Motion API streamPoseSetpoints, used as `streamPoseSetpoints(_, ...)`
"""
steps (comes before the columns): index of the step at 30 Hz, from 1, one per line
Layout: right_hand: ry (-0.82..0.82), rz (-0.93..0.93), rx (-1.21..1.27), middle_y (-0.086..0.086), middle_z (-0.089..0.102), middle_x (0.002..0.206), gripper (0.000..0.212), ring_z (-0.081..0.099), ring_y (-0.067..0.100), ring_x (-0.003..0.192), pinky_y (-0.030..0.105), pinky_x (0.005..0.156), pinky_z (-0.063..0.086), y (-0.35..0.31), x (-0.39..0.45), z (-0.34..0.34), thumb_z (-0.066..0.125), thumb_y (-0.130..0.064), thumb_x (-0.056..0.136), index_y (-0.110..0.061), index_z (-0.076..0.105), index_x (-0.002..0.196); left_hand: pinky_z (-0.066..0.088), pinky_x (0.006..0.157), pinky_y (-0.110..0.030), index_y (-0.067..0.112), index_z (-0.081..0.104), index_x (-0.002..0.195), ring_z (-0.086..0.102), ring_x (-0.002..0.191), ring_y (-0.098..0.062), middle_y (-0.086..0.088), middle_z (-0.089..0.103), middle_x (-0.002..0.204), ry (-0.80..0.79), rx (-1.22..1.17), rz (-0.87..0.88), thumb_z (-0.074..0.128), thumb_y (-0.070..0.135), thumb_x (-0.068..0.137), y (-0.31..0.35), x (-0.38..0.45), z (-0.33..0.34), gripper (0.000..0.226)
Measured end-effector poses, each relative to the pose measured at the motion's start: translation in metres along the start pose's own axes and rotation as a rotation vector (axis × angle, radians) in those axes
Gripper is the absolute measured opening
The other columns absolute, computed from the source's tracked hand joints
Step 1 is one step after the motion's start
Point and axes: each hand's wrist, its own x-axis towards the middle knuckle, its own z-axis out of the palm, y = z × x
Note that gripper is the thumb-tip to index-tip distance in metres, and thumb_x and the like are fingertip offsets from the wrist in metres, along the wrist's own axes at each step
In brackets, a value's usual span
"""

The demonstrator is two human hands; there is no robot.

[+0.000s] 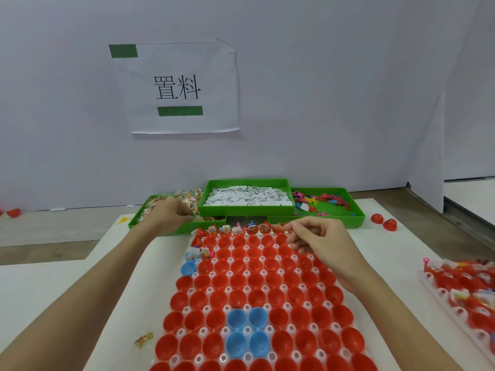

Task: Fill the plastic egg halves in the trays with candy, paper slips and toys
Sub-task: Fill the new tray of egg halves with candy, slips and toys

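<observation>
1. The tray of red and blue egg halves [257,303] fills the near centre of the white table [53,303], its far row already filled.
2. Right hand [313,236] hovers over that far row, fingers curled together, pinching something small.
3. Left hand [171,214] reaches into the green candy bin [139,222] far left, fingers clamped on wrapped candy [187,202].
4. Paper slips bin [247,195] sits far centre, toy bin [332,207] far right.
</observation>
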Motion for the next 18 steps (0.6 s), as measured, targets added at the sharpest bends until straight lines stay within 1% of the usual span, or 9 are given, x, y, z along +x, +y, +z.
streamPoseSetpoints(3, 0.012, -0.003, 0.007, 0.005, 0.077, 0.08, 0.022, 0.074, 0.018, 0.074, 0.021, 0.066, 0.058, -0.001, 0.0, -0.001, 0.06, -0.012, 0.102, -0.017, 0.08, 0.097, 0.055, 0.078, -0.031, 0.012, 0.084, 0.093, 0.073, 0.084, -0.02, -0.004, 0.08, 0.09, 0.165, -0.027, 0.028, 0.084, 0.015, 0.085, 0.001, -0.007, -0.001, 0.009)
streamPoseSetpoints(5, 0.02, -0.004, 0.013, 0.005, 0.077, 0.08, 0.022, 0.074, 0.017, 0.074, 0.021, 0.066, 0.059, -0.002, 0.0, -0.002, 0.06, -0.012, 0.102, -0.018, 0.081, 0.095, 0.056, 0.079, -0.038, 0.013, 0.085, 0.087, 0.071, 0.08, -0.024, -0.005, 0.08, 0.082, 0.364, 0.022, 0.076, 0.088, 0.016, 0.08, -0.001, -0.013, -0.001, 0.009)
streamPoseSetpoints(7, 0.023, -0.003, 0.014, 0.005, 0.077, 0.079, 0.022, 0.074, 0.018, 0.073, 0.022, 0.066, 0.059, -0.002, -0.001, -0.002, 0.06, -0.013, 0.102, -0.018, 0.081, 0.094, 0.05, 0.069, -0.041, 0.014, 0.085, 0.085, 0.067, 0.076, -0.031, -0.009, 0.077, 0.076, 0.553, 0.087, 0.129, 0.087, 0.016, 0.08, -0.003, -0.02, 0.0, 0.007)
streamPoseSetpoints(9, 0.025, -0.002, 0.004, 0.005, 0.077, 0.079, 0.021, 0.074, 0.017, 0.073, 0.022, 0.066, 0.058, -0.002, -0.001, -0.002, 0.061, -0.013, 0.102, -0.017, 0.08, 0.094, 0.044, 0.061, -0.035, 0.012, 0.083, 0.091, 0.065, 0.073, -0.031, -0.01, 0.076, 0.08, 0.656, 0.079, 0.158, 0.081, 0.014, 0.087, -0.004, -0.025, -0.001, 0.004)
streamPoseSetpoints(12, 0.031, 0.002, -0.014, 0.004, 0.077, 0.079, 0.021, 0.073, 0.016, 0.072, 0.021, 0.065, 0.058, -0.002, -0.001, -0.002, 0.061, -0.013, 0.102, -0.017, 0.08, 0.095, 0.054, 0.063, -0.034, 0.009, 0.077, 0.112, 0.068, 0.067, -0.024, -0.012, 0.07, 0.094, 0.713, -0.161, 0.152, 0.066, 0.008, 0.099, 0.003, -0.036, 0.001, 0.017)
streamPoseSetpoints(13, 0.03, 0.01, -0.002, 0.005, 0.077, 0.079, 0.021, 0.073, 0.016, 0.073, 0.021, 0.066, 0.058, -0.001, -0.001, -0.002, 0.061, -0.013, 0.102, -0.016, 0.08, 0.095, 0.056, 0.063, -0.03, 0.01, 0.075, 0.117, 0.069, 0.065, -0.022, -0.012, 0.066, 0.097, 0.714, -0.267, 0.136, 0.062, 0.007, 0.101, 0.009, -0.044, 0.003, 0.02)
streamPoseSetpoints(15, 0.018, 0.045, 0.072, 0.007, 0.078, 0.082, 0.022, 0.073, 0.016, 0.074, 0.021, 0.067, 0.059, -0.001, -0.002, -0.002, 0.061, -0.013, 0.101, -0.017, 0.081, 0.094, 0.055, 0.063, -0.016, 0.011, 0.074, 0.117, 0.07, 0.058, -0.013, -0.011, 0.064, 0.101, 0.711, -0.422, 0.119, 0.059, 0.009, 0.103, 0.022, -0.065, 0.012, 0.02)
streamPoseSetpoints(16, 0.008, 0.066, 0.111, 0.007, 0.078, 0.083, 0.022, 0.072, 0.015, 0.075, 0.021, 0.068, 0.059, -0.002, -0.002, -0.002, 0.061, -0.014, 0.101, -0.017, 0.082, 0.094, 0.054, 0.064, -0.012, 0.012, 0.074, 0.114, 0.071, 0.058, -0.011, -0.01, 0.064, 0.105, 0.692, -0.492, 0.109, 0.059, 0.009, 0.103, 0.029, -0.075, 0.018, 0.019)
streamPoseSetpoints(18, -0.006, 0.091, 0.149, 0.008, 0.078, 0.085, 0.023, 0.072, 0.015, 0.076, 0.022, 0.07, 0.059, -0.001, -0.002, -0.002, 0.061, -0.016, 0.101, -0.018, 0.083, 0.094, 0.056, 0.066, -0.011, 0.016, 0.075, 0.109, 0.075, 0.065, -0.008, -0.006, 0.064, 0.113, 0.613, -0.653, 0.062, 0.059, 0.01, 0.102, 0.04, -0.099, 0.029, 0.018)
